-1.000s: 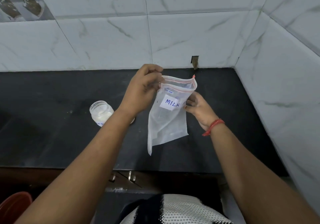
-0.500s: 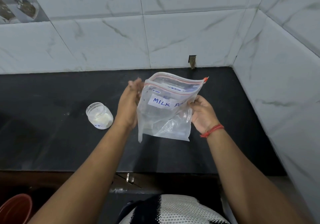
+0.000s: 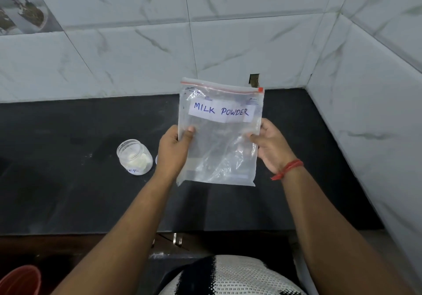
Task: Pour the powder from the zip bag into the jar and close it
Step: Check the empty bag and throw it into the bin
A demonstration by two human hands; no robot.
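A clear zip bag (image 3: 219, 148) labelled "MILK POWDER" is held flat and upright above the black counter, its red zip line at the top. It looks nearly empty. My left hand (image 3: 174, 151) pinches its left edge with the thumb on the front. My right hand (image 3: 270, 145) grips its right edge. A small clear jar (image 3: 134, 157) with white powder inside stands on the counter left of my left hand, its mouth uncovered. A sliver of a pale round thing (image 3: 156, 159), maybe the lid, peeks out beside my left wrist.
The black counter (image 3: 68, 169) runs to tiled walls at the back and right (image 3: 376, 112). A small hole in the wall (image 3: 254, 80) sits behind the bag. A red bucket (image 3: 19, 280) is below the counter edge at lower left.
The bag was hanging crumpled from my left hand's grip at its top; both hands have moved to its sides and spread it flat, label facing me.
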